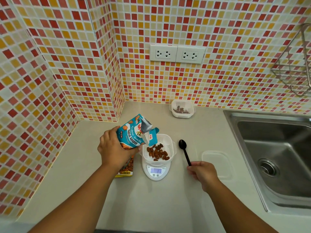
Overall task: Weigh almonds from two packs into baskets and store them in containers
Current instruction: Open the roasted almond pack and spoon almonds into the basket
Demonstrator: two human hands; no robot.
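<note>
Head camera showed us our two hands over a pale counter [151,204]. Our left hand [113,147] had its fingers closed around a blue almond pack [133,134], which we held tilted, with its torn mouth pointing down and to the right over the rim of a white basket [170,145]. Our right hand [204,174] had its fingers closed on the end of the handle of a black spoon [184,149]; the bowl of the spoon pointed away from us and lay just beside the basket, on its right side.

In the basket there was a small heap of brown almonds [157,153], and the basket stood on a white kitchen scale [156,172]. The display of the scale was lit, but we could not read the number. Under our left wrist a second pack [127,169], orange with almonds printed on it, lay flat on the counter, just left of the scale.

Right of the spoon a clear lid [217,163] lay flat on the counter. Farther back, near the tiled wall [218,81], stood a clear container [182,108] with some almonds inside another white basket. A steel sink [276,158] was at the right side, and two white double sockets [177,54] were on the wall above the container. A wire rack [294,68] hung on the wall at the far right.
</note>
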